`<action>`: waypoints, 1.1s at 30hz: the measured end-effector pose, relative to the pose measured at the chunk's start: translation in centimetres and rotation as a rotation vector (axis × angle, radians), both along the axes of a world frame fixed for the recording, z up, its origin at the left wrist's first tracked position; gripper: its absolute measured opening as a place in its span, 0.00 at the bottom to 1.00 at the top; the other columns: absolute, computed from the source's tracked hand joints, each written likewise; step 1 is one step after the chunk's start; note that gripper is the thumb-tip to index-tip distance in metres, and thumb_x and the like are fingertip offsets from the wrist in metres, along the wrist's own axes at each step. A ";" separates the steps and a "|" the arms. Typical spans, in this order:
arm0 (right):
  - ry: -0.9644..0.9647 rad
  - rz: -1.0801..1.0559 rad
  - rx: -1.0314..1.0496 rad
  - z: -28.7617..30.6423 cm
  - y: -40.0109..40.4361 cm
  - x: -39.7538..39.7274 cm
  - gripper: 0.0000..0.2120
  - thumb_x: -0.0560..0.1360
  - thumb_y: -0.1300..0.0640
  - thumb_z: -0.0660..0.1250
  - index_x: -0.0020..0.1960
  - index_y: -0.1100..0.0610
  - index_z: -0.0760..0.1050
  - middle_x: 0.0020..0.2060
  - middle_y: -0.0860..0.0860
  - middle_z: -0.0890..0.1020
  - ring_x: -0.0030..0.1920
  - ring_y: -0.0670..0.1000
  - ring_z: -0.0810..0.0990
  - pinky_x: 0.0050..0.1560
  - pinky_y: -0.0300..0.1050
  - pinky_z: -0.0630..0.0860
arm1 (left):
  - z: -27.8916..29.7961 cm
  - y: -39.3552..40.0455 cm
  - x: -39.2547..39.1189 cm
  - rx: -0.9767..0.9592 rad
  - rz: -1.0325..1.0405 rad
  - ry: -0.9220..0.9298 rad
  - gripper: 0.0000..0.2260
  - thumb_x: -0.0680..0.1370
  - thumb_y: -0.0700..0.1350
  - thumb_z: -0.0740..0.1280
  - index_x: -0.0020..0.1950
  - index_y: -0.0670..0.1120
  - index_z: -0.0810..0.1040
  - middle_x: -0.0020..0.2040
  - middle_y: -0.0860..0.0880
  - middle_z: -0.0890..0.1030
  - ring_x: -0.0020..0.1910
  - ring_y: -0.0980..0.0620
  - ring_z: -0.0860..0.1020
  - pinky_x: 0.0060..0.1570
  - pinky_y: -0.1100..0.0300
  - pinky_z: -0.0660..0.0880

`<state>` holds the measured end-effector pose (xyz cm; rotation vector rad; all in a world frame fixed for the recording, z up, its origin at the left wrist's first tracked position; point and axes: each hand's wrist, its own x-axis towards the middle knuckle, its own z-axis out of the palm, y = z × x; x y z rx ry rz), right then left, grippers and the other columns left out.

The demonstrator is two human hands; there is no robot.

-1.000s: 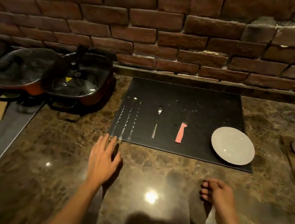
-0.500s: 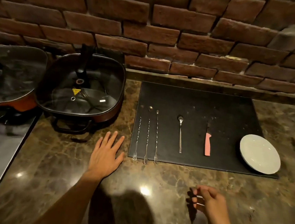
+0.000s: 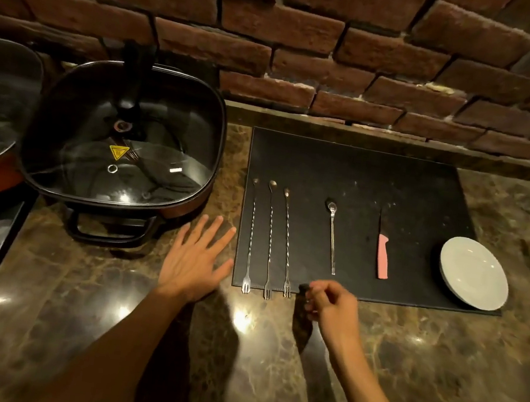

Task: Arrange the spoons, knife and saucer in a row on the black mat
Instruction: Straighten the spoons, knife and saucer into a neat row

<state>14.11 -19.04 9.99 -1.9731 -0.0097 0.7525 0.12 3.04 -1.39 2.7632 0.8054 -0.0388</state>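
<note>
Head view: the mat [image 3: 360, 165] carries three long spoons [image 3: 269, 234], one short spoon [image 3: 331, 235], one knife [image 3: 382, 254] and one saucer [image 3: 473, 277], side by side, evidently as the required row. The left hand [image 3: 194, 259] rests flat on the desk [image 3: 436, 369], fingers spread, empty. The right hand [image 3: 334, 304] hovers at the mat's near edge, fingers loosely curled, grasping nothing.

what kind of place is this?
Likely a kitchen or bar counter: polished brown marble countertop, rough red brick wall, glass-lidded black electric pan beside a black mat with cutlery.
</note>
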 end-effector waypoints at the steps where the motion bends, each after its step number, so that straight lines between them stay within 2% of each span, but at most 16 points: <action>1: -0.042 0.032 -0.021 -0.4 0.8 0.6 0.10 0.78 0.68 0.62 0.42 0.61 0.77 0.32 0.55 0.80 0.28 0.48 0.75 0.29 0.41 0.72 | -0.2 0.1 0.0 -0.004 0.001 -0.002 0.32 0.80 0.68 0.48 0.84 0.60 0.52 0.84 0.52 0.49 0.84 0.49 0.46 0.80 0.45 0.42; 3: -0.109 0.075 -0.058 -1.1 2.6 1.7 0.10 0.78 0.66 0.62 0.41 0.57 0.77 0.35 0.57 0.81 0.33 0.52 0.77 0.36 0.49 0.74 | -0.3 0.1 0.1 0.000 0.000 -0.005 0.32 0.80 0.67 0.50 0.84 0.60 0.54 0.84 0.51 0.52 0.84 0.48 0.48 0.80 0.44 0.44; 6: -0.199 0.142 -0.133 -1.9 5.6 2.8 0.09 0.78 0.64 0.62 0.42 0.55 0.78 0.35 0.53 0.82 0.36 0.53 0.80 0.42 0.53 0.79 | -0.3 0.1 0.1 0.024 0.007 -0.043 0.31 0.80 0.66 0.53 0.82 0.58 0.59 0.83 0.49 0.59 0.83 0.46 0.54 0.80 0.41 0.52; 9: -0.319 0.174 -0.209 -2.7 8.1 3.9 0.07 0.76 0.63 0.63 0.45 0.56 0.78 0.38 0.53 0.83 0.41 0.54 0.81 0.44 0.48 0.78 | -0.8 0.0 -0.1 0.087 -0.019 -0.107 0.30 0.80 0.65 0.56 0.81 0.57 0.62 0.82 0.47 0.64 0.82 0.44 0.60 0.78 0.39 0.60; 11: -0.391 0.247 -0.289 -3.2 9.3 4.3 0.02 0.76 0.61 0.66 0.46 0.58 0.77 0.42 0.55 0.82 0.45 0.57 0.81 0.46 0.48 0.77 | -1.2 0.2 -0.3 0.118 -0.014 -0.144 0.30 0.80 0.65 0.58 0.81 0.57 0.63 0.81 0.47 0.65 0.82 0.44 0.61 0.77 0.39 0.61; 14: -0.466 0.354 -0.412 -3.8 10.3 4.4 0.08 0.75 0.56 0.70 0.48 0.60 0.74 0.47 0.58 0.80 0.48 0.61 0.78 0.45 0.48 0.72 | -1.9 0.1 -0.4 0.144 -0.008 -0.218 0.29 0.80 0.63 0.61 0.81 0.57 0.65 0.81 0.48 0.65 0.82 0.44 0.61 0.77 0.40 0.61; 17: -0.539 0.386 -0.468 -4.1 10.5 4.5 0.07 0.76 0.57 0.69 0.46 0.60 0.73 0.46 0.59 0.80 0.47 0.63 0.79 0.40 0.47 0.69 | -2.0 0.2 -0.6 0.139 -0.016 -0.250 0.29 0.80 0.62 0.61 0.81 0.56 0.65 0.82 0.48 0.65 0.82 0.44 0.61 0.77 0.39 0.61; 20: -0.538 0.396 -0.486 -4.3 10.6 5.0 0.06 0.76 0.59 0.66 0.44 0.62 0.75 0.47 0.60 0.80 0.48 0.65 0.79 0.41 0.50 0.74 | -1.9 0.3 -0.5 0.098 -0.012 -0.216 0.29 0.81 0.63 0.59 0.81 0.57 0.64 0.82 0.49 0.64 0.82 0.44 0.59 0.77 0.39 0.58; 23: -0.492 0.414 -0.519 -4.3 11.0 5.6 0.05 0.75 0.61 0.65 0.45 0.63 0.77 0.48 0.62 0.80 0.49 0.67 0.78 0.41 0.48 0.71 | -1.8 0.3 -0.5 0.069 -0.019 -0.192 0.28 0.81 0.63 0.57 0.81 0.57 0.63 0.82 0.48 0.63 0.82 0.44 0.59 0.77 0.38 0.58; 28: -0.374 0.424 -0.528 -4.2 11.7 6.4 0.08 0.70 0.62 0.61 0.33 0.63 0.71 0.42 0.60 0.79 0.39 0.62 0.78 0.34 0.47 0.71 | -1.5 0.4 -0.4 0.040 -0.016 -0.183 0.28 0.81 0.62 0.58 0.81 0.57 0.62 0.82 0.49 0.63 0.83 0.45 0.57 0.78 0.40 0.55; 30: -0.327 0.396 -0.510 -4.2 11.6 6.6 0.07 0.69 0.61 0.62 0.36 0.64 0.73 0.42 0.58 0.77 0.37 0.58 0.77 0.35 0.47 0.73 | -1.4 0.4 -0.4 0.034 -0.015 -0.179 0.28 0.81 0.62 0.58 0.81 0.57 0.62 0.82 0.49 0.63 0.83 0.45 0.57 0.78 0.41 0.55; 33: -0.304 0.365 -0.478 -4.3 11.4 6.8 0.07 0.69 0.60 0.64 0.42 0.63 0.78 0.45 0.57 0.77 0.42 0.60 0.80 0.41 0.50 0.77 | -1.3 0.4 -0.4 0.027 -0.012 -0.173 0.28 0.81 0.61 0.58 0.81 0.57 0.62 0.82 0.48 0.63 0.83 0.45 0.57 0.78 0.40 0.56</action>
